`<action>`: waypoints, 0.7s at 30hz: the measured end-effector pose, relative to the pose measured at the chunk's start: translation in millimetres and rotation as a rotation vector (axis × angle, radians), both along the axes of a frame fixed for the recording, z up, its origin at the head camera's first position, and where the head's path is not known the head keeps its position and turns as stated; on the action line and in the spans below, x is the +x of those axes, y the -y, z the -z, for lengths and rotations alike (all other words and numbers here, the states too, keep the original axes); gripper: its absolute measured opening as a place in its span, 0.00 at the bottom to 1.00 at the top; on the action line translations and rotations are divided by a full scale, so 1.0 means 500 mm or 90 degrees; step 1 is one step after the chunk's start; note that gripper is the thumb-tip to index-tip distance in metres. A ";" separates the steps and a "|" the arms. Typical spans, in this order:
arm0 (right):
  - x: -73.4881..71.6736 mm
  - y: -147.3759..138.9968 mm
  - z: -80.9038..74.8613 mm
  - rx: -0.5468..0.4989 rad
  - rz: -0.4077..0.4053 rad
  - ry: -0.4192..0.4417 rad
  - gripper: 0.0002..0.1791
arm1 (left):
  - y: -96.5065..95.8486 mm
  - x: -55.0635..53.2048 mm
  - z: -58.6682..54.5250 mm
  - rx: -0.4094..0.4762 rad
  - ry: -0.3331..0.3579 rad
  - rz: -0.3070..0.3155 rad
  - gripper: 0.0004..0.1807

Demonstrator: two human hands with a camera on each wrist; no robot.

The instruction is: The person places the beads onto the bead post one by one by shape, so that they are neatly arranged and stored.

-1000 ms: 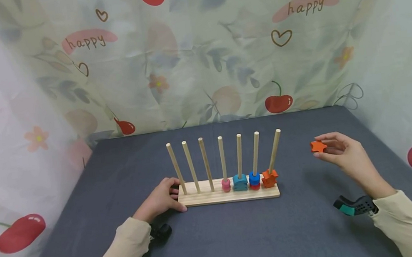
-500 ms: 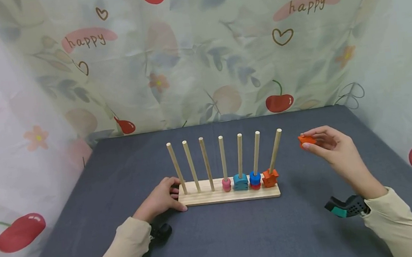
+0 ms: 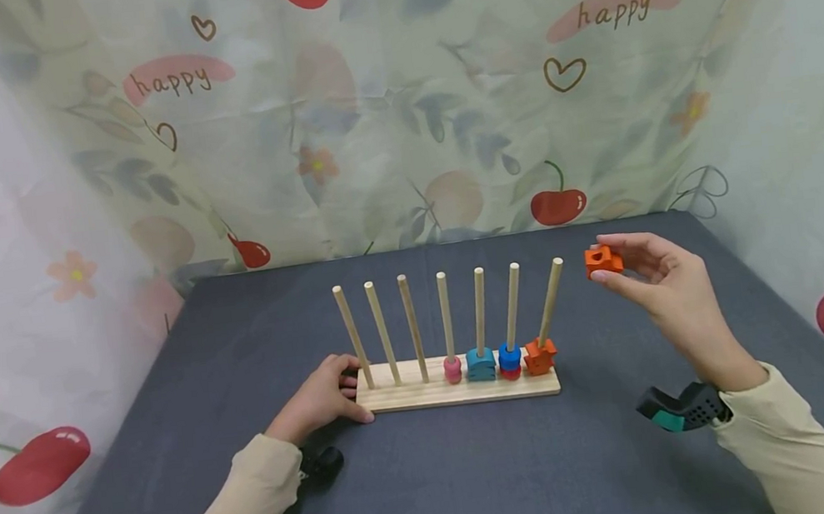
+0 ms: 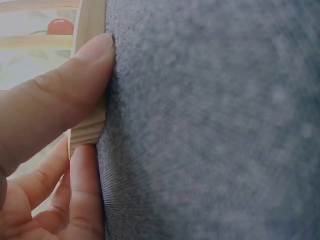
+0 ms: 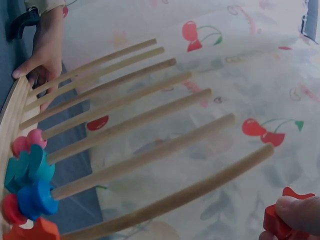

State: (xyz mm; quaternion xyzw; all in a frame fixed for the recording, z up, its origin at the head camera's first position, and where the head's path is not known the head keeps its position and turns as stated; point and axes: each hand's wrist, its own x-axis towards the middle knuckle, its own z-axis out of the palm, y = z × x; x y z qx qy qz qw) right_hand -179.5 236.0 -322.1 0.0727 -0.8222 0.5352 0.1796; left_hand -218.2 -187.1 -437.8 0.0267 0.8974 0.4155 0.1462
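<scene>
A wooden peg board (image 3: 412, 398) with several upright pegs (image 3: 480, 308) sits on the dark cloth. My left hand (image 3: 321, 396) grips its left end, thumb along the front edge; in the left wrist view the thumb (image 4: 65, 92) presses the wood. Up past the rightmost peg, my right hand (image 3: 675, 288) pinches an orange star-shaped bead (image 3: 610, 264) with a hole in it, held apart from that peg. In the right wrist view this bead (image 5: 274, 221) shows beyond the peg's tip. Threaded low are pink beads (image 3: 452, 370), teal beads (image 3: 480, 365), a blue bead (image 3: 509, 358) over a red one, and orange beads (image 3: 540, 357).
The three leftmost pegs (image 3: 384, 331) carry no beads. Dark cloth (image 3: 480, 476) covers the table around the board. A printed curtain (image 3: 383, 126) hangs behind and at both sides. A black wrist device (image 3: 684, 408) is strapped at the right sleeve.
My right hand has moved leftward and up with the orange bead, which has turned so its hole shows. My left hand and the peg board have stayed in place.
</scene>
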 end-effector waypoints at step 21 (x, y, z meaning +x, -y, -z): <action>0.002 0.035 -0.047 -0.155 -0.082 -0.080 0.21 | 0.000 0.000 0.002 -0.005 -0.002 0.005 0.46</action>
